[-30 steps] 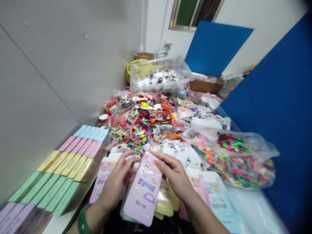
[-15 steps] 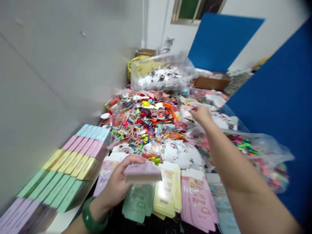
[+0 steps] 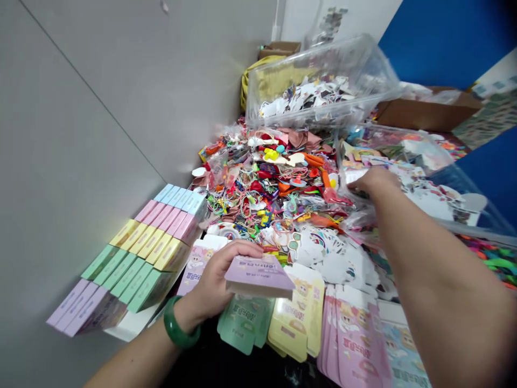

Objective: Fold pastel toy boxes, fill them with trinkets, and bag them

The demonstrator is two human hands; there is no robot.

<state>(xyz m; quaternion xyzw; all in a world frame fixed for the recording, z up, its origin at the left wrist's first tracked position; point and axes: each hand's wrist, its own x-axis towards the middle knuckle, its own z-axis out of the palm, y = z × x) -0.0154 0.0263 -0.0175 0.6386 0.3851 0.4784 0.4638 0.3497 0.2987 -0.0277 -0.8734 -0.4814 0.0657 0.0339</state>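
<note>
Room: grey wall panel (image 3: 92, 118) with a dark seam, left; white wall (image 3: 302, 16), far; blue panel (image 3: 428, 43), far right.

Surface: one counter (image 3: 202, 361), black where bare along the near edge, otherwise heavily covered.

Left side: rows of small boxes (image 3: 141, 242), set close together in bands of lilac, green, yellow, pink and light blue from near to far.

Middle: loose heap of multicoloured trinkets (image 3: 262, 183); white printed cut-outs (image 3: 323, 248) at its near right.

Far: clear plastic bin (image 3: 291, 119), tilted, part-filled with white pieces; small cardboard box (image 3: 279, 49) behind it; open brown carton (image 3: 428, 114) to its right.

Right: clear tub (image 3: 476, 178) of pale printed pieces; bright neon pieces (image 3: 495, 261) at the edge of view.

Near row: flat cartons, left to right lilac, green (image 3: 244, 323), yellow (image 3: 297, 318), pink (image 3: 355, 339) and light blue (image 3: 404, 345).

Left hand (image 3: 220, 275): green bangle (image 3: 180, 326) at the wrist; fingers closed about a lilac box (image 3: 260, 272), held above the green cartons.

Right hand (image 3: 374, 183): arm outstretched, fingers lowered at the left side of the clear tub; fingertips partly hidden, so opening and any hold cannot be told.
</note>
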